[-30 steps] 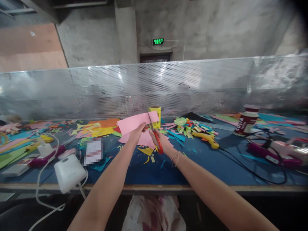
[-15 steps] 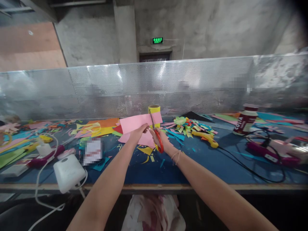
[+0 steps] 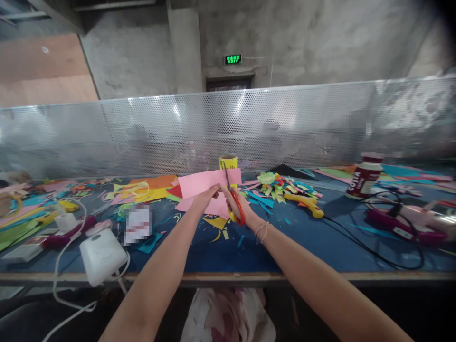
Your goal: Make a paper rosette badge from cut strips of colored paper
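My left hand (image 3: 208,194) pinches the lower edge of a pink sheet of paper (image 3: 199,181), which is held up above the table. In my right hand (image 3: 240,206) is a pair of scissors (image 3: 240,213) with red handles and some yellow. Their dark blades point up and away from me, across the right part of the pink paper. Behind the paper stands a yellow cardboard tube (image 3: 229,162), partly hidden by it. Beneath my hands, more pink paper (image 3: 213,206) and a yellow scrap (image 3: 215,222) lie on the blue table top.
A yellow glue gun (image 3: 304,205) with a black cord and a dark red bottle (image 3: 364,176) are to the right. A white charger (image 3: 102,256) with cable sits at the front left. Paper scraps (image 3: 153,192) spread widely. A perforated metal screen (image 3: 160,128) closes the back.
The scissors and my right hand have shifted very slightly to the right. My left hand and the pink paper stay almost in place.
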The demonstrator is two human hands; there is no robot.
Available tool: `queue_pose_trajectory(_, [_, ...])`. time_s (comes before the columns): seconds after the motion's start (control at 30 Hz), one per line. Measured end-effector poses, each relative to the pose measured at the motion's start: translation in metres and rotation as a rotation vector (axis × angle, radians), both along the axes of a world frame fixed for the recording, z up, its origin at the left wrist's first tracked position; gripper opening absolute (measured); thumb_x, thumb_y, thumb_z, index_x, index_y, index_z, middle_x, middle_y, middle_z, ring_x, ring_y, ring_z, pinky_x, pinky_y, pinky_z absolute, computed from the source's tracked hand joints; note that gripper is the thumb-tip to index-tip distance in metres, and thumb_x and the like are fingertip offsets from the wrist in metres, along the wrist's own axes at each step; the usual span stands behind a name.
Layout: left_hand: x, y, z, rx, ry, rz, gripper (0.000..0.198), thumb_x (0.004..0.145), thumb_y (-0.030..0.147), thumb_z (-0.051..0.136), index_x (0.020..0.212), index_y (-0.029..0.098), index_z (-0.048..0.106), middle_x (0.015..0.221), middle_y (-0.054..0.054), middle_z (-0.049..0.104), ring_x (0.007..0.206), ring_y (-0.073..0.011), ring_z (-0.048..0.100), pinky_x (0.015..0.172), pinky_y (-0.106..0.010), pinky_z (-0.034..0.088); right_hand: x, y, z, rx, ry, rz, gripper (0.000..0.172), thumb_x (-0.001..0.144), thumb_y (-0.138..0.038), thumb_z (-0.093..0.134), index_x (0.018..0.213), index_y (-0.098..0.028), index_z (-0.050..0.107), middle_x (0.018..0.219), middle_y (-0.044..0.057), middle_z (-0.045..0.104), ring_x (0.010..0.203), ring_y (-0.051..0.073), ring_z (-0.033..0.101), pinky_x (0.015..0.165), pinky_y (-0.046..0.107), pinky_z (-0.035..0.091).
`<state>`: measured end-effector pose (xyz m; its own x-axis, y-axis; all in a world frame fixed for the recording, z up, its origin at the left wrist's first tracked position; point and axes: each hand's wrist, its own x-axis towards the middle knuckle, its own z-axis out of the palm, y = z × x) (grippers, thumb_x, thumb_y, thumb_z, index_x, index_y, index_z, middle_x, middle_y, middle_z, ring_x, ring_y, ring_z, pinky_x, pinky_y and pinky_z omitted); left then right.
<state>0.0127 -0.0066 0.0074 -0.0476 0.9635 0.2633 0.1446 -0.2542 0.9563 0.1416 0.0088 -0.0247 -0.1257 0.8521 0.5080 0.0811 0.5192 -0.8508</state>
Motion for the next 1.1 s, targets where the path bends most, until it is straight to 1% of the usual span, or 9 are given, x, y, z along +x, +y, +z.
queue_pose_trajectory(0.1, [-0.002, 0.002, -0.001, -0.012, 0.053, 0.018, 0.034, 0.072, 0.049, 0.047, 0.069, 0.018, 0.062, 0.067, -0.002, 0.059, 0.071, -0.0150, 0.052, 0.075, -0.025, 0.039, 0.000, -0.001, -0.001, -0.012, -0.031, 0.057, 0.035, 0.073, -0.057, 0.049, 0.073, -0.022, 0.042, 0.050, -0.006, 0.042, 0.040, 0.009, 0.040, 0.040, 0.022, 0.036])
queue_pose_trajectory(0.23, [-0.003, -0.001, 0.002, -0.081, 0.161, 0.085, 0.037, 0.072, 0.053, 0.045, 0.069, 0.020, 0.061, 0.064, -0.001, 0.057, 0.073, -0.0170, 0.054, 0.076, -0.027, 0.039, 0.000, -0.002, 0.000, -0.048, -0.058, 0.083, 0.035, 0.073, -0.056, 0.049, 0.077, -0.022, 0.042, 0.053, -0.006, 0.043, 0.042, 0.009, 0.042, 0.041, 0.023, 0.037])
queue_pose_trajectory(0.33, [-0.003, -0.004, 0.003, -0.088, 0.178, 0.095, 0.036, 0.071, 0.053, 0.045, 0.068, 0.020, 0.060, 0.065, -0.001, 0.058, 0.074, -0.0174, 0.054, 0.076, -0.027, 0.039, 0.002, -0.001, 0.000, -0.035, -0.089, 0.058, 0.036, 0.073, -0.057, 0.048, 0.079, -0.022, 0.042, 0.054, -0.005, 0.044, 0.043, 0.010, 0.043, 0.042, 0.024, 0.038])
queue_pose_trajectory(0.5, [-0.004, -0.002, 0.000, -0.045, 0.144, 0.098, 0.039, 0.069, 0.055, 0.047, 0.065, 0.018, 0.061, 0.064, -0.002, 0.059, 0.072, -0.0167, 0.055, 0.074, -0.027, 0.039, 0.005, 0.002, -0.001, 0.042, -0.138, 0.003, 0.036, 0.072, -0.056, 0.051, 0.077, -0.021, 0.042, 0.056, -0.004, 0.047, 0.045, 0.010, 0.044, 0.043, 0.024, 0.037])
queue_pose_trajectory(0.6, [-0.005, -0.002, 0.001, -0.044, 0.160, 0.081, 0.040, 0.070, 0.054, 0.046, 0.066, 0.018, 0.062, 0.063, -0.001, 0.058, 0.071, -0.0159, 0.055, 0.073, -0.026, 0.039, 0.004, 0.003, -0.002, 0.008, -0.108, 0.008, 0.037, 0.073, -0.058, 0.047, 0.074, -0.021, 0.041, 0.053, -0.004, 0.045, 0.043, 0.011, 0.043, 0.041, 0.024, 0.036])
queue_pose_trajectory(0.7, [-0.004, -0.005, 0.004, -0.070, 0.169, 0.069, 0.039, 0.071, 0.053, 0.046, 0.067, 0.019, 0.064, 0.063, -0.001, 0.058, 0.070, -0.0153, 0.054, 0.074, -0.026, 0.039, 0.003, 0.006, -0.002, 0.007, -0.115, -0.039, 0.037, 0.074, -0.058, 0.045, 0.071, -0.022, 0.041, 0.051, -0.004, 0.043, 0.042, 0.011, 0.041, 0.040, 0.024, 0.035])
queue_pose_trajectory(0.87, [-0.001, -0.004, 0.006, -0.088, 0.083, 0.056, 0.035, 0.069, 0.050, 0.051, 0.065, 0.019, 0.065, 0.064, -0.001, 0.060, 0.070, -0.0154, 0.055, 0.076, -0.027, 0.041, 0.004, 0.005, 0.001, 0.092, -0.146, -0.124, 0.038, 0.074, -0.058, 0.044, 0.069, -0.021, 0.045, 0.051, -0.004, 0.043, 0.044, 0.010, 0.039, 0.042, 0.024, 0.034])
queue_pose_trajectory(1.0, [0.000, 0.006, -0.001, -0.099, -0.035, 0.001, 0.031, 0.068, 0.046, 0.055, 0.070, 0.018, 0.068, 0.075, -0.003, 0.065, 0.070, -0.0151, 0.056, 0.077, -0.028, 0.043, 0.006, -0.001, 0.011, 0.134, -0.182, -0.169, 0.041, 0.074, -0.059, 0.044, 0.066, -0.019, 0.048, 0.053, 0.000, 0.047, 0.049, 0.013, 0.044, 0.046, 0.026, 0.036])
queue_pose_trajectory(1.1, [-0.001, 0.012, -0.006, -0.085, -0.107, -0.022, 0.028, 0.068, 0.042, 0.057, 0.071, 0.016, 0.067, 0.080, -0.006, 0.066, 0.070, -0.0146, 0.057, 0.077, -0.029, 0.044, 0.008, -0.003, 0.016, 0.117, -0.150, -0.184, 0.039, 0.073, -0.058, 0.046, 0.065, -0.019, 0.048, 0.055, 0.001, 0.049, 0.051, 0.014, 0.046, 0.048, 0.027, 0.038])
